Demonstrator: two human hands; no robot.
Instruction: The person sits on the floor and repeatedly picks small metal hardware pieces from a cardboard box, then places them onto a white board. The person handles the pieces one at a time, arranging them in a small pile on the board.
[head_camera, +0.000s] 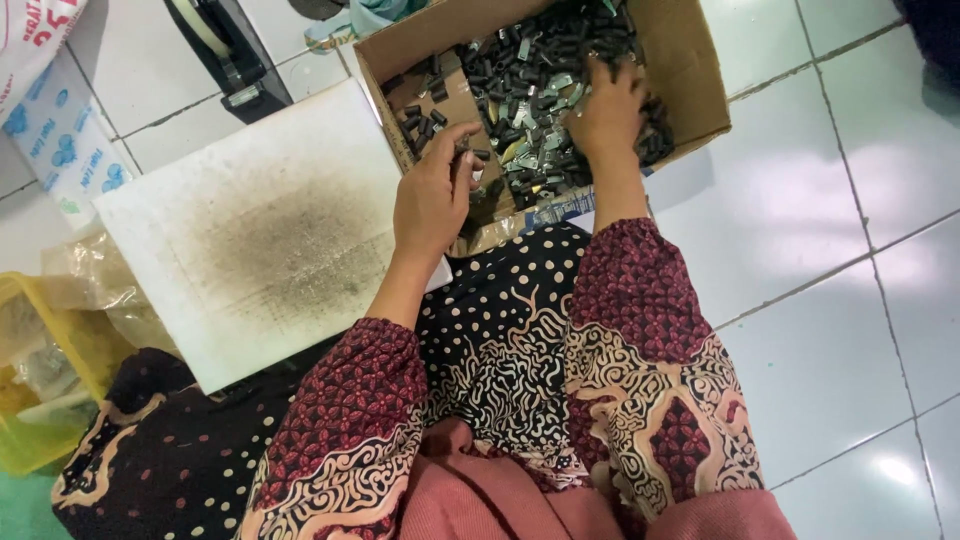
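Sorting goes best inside the cardboard box (690, 70): right hand (608, 110) spread wide over black parts (500, 75), left hand (432, 195) pinching one piece at the box's near edge.

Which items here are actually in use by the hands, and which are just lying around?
In use:
- cardboard box
- small black and metal parts heaped in the box
- right hand, reaching into the heap
- left hand, at the box's near edge, a dark piece at its fingers
- white board, beside the left hand

Lying about:
- tape dispenser
- yellow bag
- printed sack
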